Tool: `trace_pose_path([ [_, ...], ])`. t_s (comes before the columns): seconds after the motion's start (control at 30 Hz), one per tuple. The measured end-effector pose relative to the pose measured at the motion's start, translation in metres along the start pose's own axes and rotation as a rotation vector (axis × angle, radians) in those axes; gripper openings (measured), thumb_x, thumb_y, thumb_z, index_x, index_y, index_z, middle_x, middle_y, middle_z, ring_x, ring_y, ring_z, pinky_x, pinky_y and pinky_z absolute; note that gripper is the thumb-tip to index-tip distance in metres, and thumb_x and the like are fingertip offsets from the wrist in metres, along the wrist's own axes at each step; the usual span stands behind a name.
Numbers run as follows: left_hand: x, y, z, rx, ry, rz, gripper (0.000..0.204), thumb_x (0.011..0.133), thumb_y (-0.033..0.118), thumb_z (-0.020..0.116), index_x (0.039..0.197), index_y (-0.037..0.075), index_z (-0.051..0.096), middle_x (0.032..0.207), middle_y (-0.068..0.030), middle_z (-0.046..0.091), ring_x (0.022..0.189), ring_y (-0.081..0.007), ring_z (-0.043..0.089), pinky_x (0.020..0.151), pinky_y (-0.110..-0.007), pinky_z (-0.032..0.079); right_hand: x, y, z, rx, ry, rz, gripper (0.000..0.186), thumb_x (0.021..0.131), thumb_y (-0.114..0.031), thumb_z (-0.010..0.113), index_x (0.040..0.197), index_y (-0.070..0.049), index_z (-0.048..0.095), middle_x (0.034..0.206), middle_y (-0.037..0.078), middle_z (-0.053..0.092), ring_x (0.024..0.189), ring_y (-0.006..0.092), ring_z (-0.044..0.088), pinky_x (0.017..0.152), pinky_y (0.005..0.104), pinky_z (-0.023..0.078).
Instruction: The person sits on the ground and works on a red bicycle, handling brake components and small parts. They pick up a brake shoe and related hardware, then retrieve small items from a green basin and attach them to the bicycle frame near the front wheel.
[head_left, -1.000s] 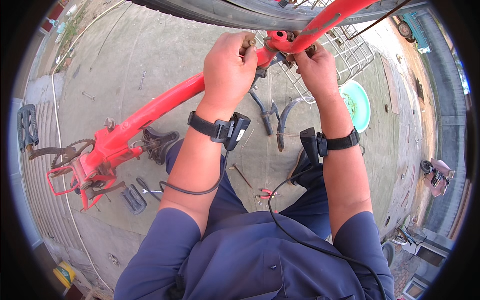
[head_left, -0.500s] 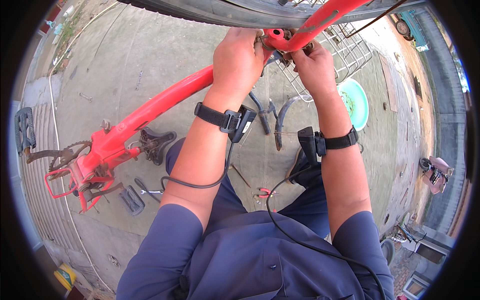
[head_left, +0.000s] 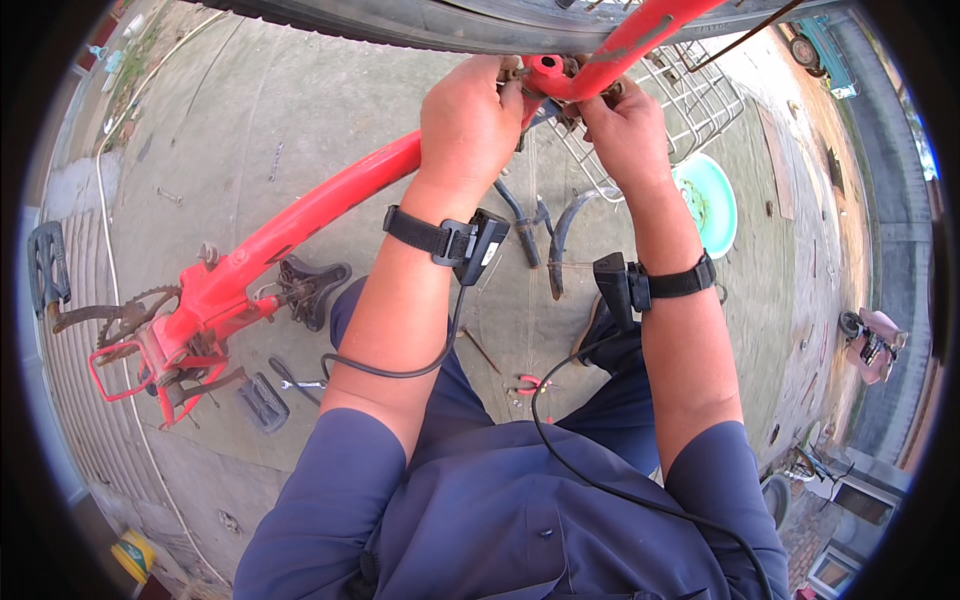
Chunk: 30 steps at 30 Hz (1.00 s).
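A red bicycle frame (head_left: 330, 197) runs from the lower left up to a joint at the top centre, just below a black tyre (head_left: 440, 36). On the left of that joint, my left hand (head_left: 466, 115) is closed, thumb and fingers pinched at a small metal part by the bolt. My right hand (head_left: 630, 128) is closed at the joint's other side, its fingertips bent around small dark hardware under the red tube. What exactly each hand grips is too small and partly covered by fingers. Both wrists carry strapped black devices with cables.
A white wire basket (head_left: 700, 110) and a turquoise basin (head_left: 730, 205) stand beyond my right forearm. Red-handled pliers (head_left: 530, 384), a thin rod (head_left: 482, 352) and a wrench (head_left: 303, 384) lie on the ground. Left are the saddle (head_left: 318, 290), crank and a pedal (head_left: 263, 402).
My left hand has shifted slightly left, and the red frame joint has moved a little the same way. My right hand stays nearly in place.
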<state>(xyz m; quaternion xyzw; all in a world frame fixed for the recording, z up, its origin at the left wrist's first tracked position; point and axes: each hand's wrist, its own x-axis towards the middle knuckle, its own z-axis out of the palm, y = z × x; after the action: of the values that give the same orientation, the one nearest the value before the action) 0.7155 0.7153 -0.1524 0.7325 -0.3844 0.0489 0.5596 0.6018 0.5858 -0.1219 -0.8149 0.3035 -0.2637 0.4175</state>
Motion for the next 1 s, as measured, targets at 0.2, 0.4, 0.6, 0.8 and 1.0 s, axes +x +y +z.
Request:
trace_pose_path([
  [0.2, -0.0001, 0.0016, -0.0002, -0.092, -0.019, -0.027, 0.02, 0.092, 0.006, 0.064, 0.111, -0.001, 0.067, 0.099, -0.0129, 0.075, 0.09, -0.0225, 0.074, 0.08, -0.032, 0.056, 0.0011, 0.0023, 0.0005, -0.012, 0.011, 0.005, 0.028, 0.088, -0.025, 0.065, 0.102, -0.002, 0.072, 0.079, 0.009, 0.074, 0.073, 0.0183, 0.07, 0.071, 0.0332, 0.053],
  [0.4, -0.0004, -0.0023, -0.0046, -0.208, -0.043, -0.048, 0.021, 0.091, 0.007, 0.063, 0.111, 0.001, 0.069, 0.101, -0.0139, 0.074, 0.092, -0.0249, 0.073, 0.081, -0.034, 0.056, 0.0019, 0.0022, -0.0002, -0.039, -0.001, -0.001, 0.03, 0.087, -0.027, 0.065, 0.101, -0.001, 0.072, 0.079, 0.01, 0.074, 0.072, 0.0195, 0.069, 0.071, 0.0339, 0.053],
  [0.6, 0.0016, -0.0033, -0.0023, -0.118, -0.027, 0.011, 0.023, 0.092, 0.008, 0.063, 0.113, 0.001, 0.07, 0.1, -0.0133, 0.075, 0.09, -0.021, 0.074, 0.08, -0.031, 0.056, 0.0034, 0.0035, -0.0018, -0.12, -0.031, -0.017, 0.028, 0.096, -0.021, 0.063, 0.116, -0.002, 0.07, 0.083, 0.004, 0.073, 0.072, 0.0072, 0.067, 0.06, 0.024, 0.051],
  [0.8, 0.003, 0.0007, -0.0005, 0.005, -0.001, 0.053, 0.022, 0.091, 0.012, 0.066, 0.11, 0.003, 0.071, 0.097, -0.0139, 0.075, 0.087, -0.0236, 0.075, 0.078, -0.033, 0.056, 0.0025, 0.0018, -0.0015, -0.077, -0.002, 0.002, 0.029, 0.086, -0.026, 0.065, 0.099, 0.0, 0.072, 0.079, 0.012, 0.074, 0.072, 0.022, 0.07, 0.072, 0.0352, 0.054],
  [1.0, 0.0029, 0.003, -0.0042, 0.004, -0.052, -0.042, 0.022, 0.09, 0.014, 0.067, 0.109, 0.004, 0.072, 0.095, -0.0141, 0.075, 0.087, -0.0238, 0.075, 0.078, -0.032, 0.056, 0.002, 0.0014, -0.0016, -0.088, -0.034, -0.02, 0.029, 0.096, -0.023, 0.064, 0.114, -0.002, 0.07, 0.082, 0.005, 0.073, 0.07, 0.0067, 0.066, 0.06, 0.0237, 0.051],
])
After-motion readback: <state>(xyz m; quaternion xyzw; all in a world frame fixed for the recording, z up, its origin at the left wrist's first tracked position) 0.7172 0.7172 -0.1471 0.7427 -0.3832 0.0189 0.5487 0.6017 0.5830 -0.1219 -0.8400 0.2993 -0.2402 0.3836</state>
